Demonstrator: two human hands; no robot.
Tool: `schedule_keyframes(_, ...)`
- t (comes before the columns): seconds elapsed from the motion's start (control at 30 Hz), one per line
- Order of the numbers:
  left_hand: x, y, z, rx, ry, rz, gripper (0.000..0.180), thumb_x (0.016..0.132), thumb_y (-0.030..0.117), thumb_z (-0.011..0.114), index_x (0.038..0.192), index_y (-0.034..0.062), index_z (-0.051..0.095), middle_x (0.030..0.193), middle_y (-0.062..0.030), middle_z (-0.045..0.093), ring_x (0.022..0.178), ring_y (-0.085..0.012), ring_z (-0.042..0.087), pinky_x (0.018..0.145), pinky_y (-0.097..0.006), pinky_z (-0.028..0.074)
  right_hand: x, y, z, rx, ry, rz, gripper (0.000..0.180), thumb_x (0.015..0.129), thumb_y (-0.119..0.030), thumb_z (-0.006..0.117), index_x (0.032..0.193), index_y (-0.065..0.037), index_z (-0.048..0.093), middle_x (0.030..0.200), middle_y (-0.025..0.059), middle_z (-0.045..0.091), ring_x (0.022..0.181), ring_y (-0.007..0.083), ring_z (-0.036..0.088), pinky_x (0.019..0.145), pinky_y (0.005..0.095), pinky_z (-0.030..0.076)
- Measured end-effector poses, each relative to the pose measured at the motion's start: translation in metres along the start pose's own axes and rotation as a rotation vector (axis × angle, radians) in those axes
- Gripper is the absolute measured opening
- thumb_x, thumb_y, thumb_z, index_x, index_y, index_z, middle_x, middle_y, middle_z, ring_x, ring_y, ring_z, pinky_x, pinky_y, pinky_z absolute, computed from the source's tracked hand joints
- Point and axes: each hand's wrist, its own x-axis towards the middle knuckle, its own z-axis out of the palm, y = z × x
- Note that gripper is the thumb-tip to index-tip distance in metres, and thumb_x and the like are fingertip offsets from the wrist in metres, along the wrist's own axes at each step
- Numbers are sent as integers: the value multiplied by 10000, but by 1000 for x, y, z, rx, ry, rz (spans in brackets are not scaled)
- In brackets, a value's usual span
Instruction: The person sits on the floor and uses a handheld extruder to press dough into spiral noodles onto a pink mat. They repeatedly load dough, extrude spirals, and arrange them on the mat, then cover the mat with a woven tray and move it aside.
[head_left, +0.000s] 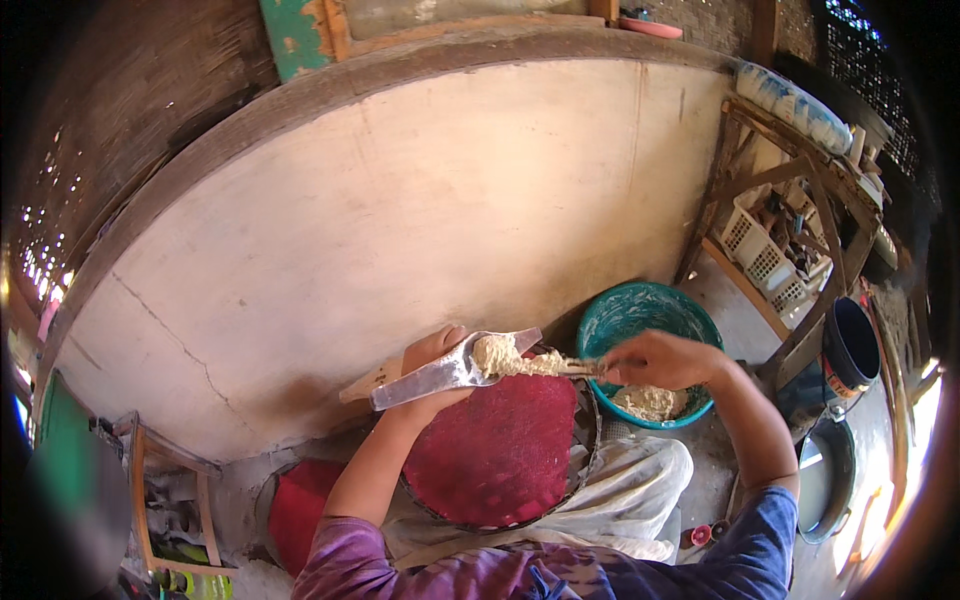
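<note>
My left hand [430, 348] is closed round a silvery trough-shaped scoop [430, 385], held level above a round dark-red surface [490, 450]. A pale wooden end [370, 380] sticks out left of that hand. Lumpy cream-coloured dough [495, 355] lies in the scoop and stretches to the right along a thin stick-like utensil [578, 368]. My right hand [660, 360] grips the utensil's right end; its fingers are slightly blurred. Under the right hand stands a teal basin [640, 300], smeared inside, with more dough [650, 403] at its near side.
A pale wall [450, 190] stands close in front. At right are a wooden rack [770, 180] with a white plastic basket [760, 245], a dark bucket [852, 345] and a tub of liquid [826, 475]. A wooden frame [150, 500] stands at lower left.
</note>
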Motion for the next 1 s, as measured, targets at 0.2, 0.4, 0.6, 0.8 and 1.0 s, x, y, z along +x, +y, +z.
schedule_keyframes(0.2,-4,13,-11,-88,185,0,259,718,191,764,888,94,595,834,-95,614,757,-307,631,665,-398,512,48,-81,34,-1320,547,-467,192,806,-200,619,961,-96,665,745,20,606,622,171,608,550,318,479)
schedule_keyframes(0.4,-33,-20,-20,-149,240,-90,215,721,198,752,883,121,634,827,-69,627,813,-278,638,670,-396,524,45,-96,73,-1320,442,-456,384,790,-141,588,1165,-62,616,741,17,567,634,169,589,548,306,484)
schedule_keyframes(0.6,-42,-44,-26,123,218,-83,282,643,172,764,870,116,607,787,-69,593,740,-302,624,621,-404,504,19,-112,44,-1266,534,-409,351,795,-140,588,1142,-99,615,747,25,579,651,196,619,562,316,492)
schedule_keyframes(0.8,-33,-10,-23,99,241,-6,362,644,224,801,903,106,578,804,-92,592,735,-314,629,608,-393,513,48,-124,62,-1304,445,-467,288,790,-143,592,1068,-71,606,755,42,602,673,209,651,574,329,509)
schedule_keyframes(1.0,-42,-29,-20,170,248,-292,303,716,293,802,882,112,625,837,-67,645,765,-279,647,684,-385,524,20,-121,65,-1188,557,-368,329,770,-138,599,1093,-79,625,753,36,601,665,207,648,577,342,516)
